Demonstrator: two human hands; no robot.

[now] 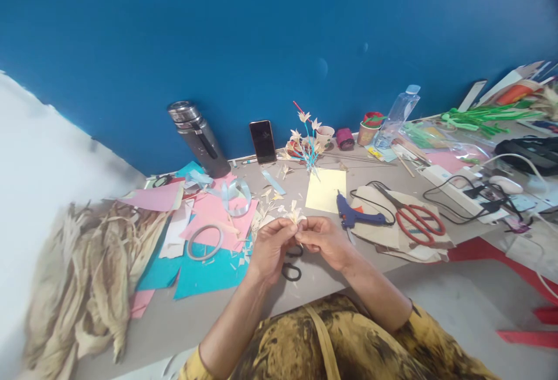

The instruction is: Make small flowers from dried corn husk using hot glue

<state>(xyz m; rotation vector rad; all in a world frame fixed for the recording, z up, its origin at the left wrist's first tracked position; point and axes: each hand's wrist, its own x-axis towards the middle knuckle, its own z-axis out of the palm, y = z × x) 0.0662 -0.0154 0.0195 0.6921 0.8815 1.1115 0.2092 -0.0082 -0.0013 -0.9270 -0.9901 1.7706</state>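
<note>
Both hands meet over the front of the table. Between their fingertips is a small cream flower (295, 214) that looks made of dried husk, its petals pointing up. My left hand (271, 244) pinches it from the left, and my right hand (326, 240) pinches it from the other side. Black-handled scissors (292, 272) lie just below the fingers, partly hidden by them. Loose husk petals (267, 212) are scattered left of the hands. Farther back stands a bunch of finished husk flowers on blue stems (310, 146). A yellow paper sheet (325, 191) lies in front of it.
A blue glue gun (360, 214) and red-handled scissors (419, 223) lie to the right. On the left are a tape roll (190, 246), coloured paper (209, 275) and a heap of dried husks (93, 281). A thermos (198, 139), phone (263, 142) and plastic bottle (397, 115) stand along the wall.
</note>
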